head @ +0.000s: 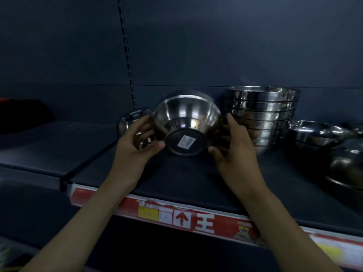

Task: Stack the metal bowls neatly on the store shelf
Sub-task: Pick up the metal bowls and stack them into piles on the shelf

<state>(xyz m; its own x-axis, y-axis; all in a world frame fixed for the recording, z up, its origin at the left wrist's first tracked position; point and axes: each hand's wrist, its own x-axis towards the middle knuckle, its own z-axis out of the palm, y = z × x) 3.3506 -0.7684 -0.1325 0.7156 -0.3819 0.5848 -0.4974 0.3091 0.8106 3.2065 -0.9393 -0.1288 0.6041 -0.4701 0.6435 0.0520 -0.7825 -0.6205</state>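
Right now I am gripping a steel bowl between both hands — it is tipped on its side, base turned toward me, with a white barcode sticker showing on the dark underside. My left hand is pressing against the bowl's left wall, thumb reaching to the edge of the base; my right hand is cupping the right wall, fingers spread upward along the rim. The bowl's lower edge is sitting on or just above the dark shelf; I cannot tell which. Just to the right a tall stack of bowls is standing upright, nested one in another. Further right, loose bowls are lying about. Behind my left hand another small metal vessel is peeking out. Along the shelf's front edge a red price strip is running — a yellow tag on it.
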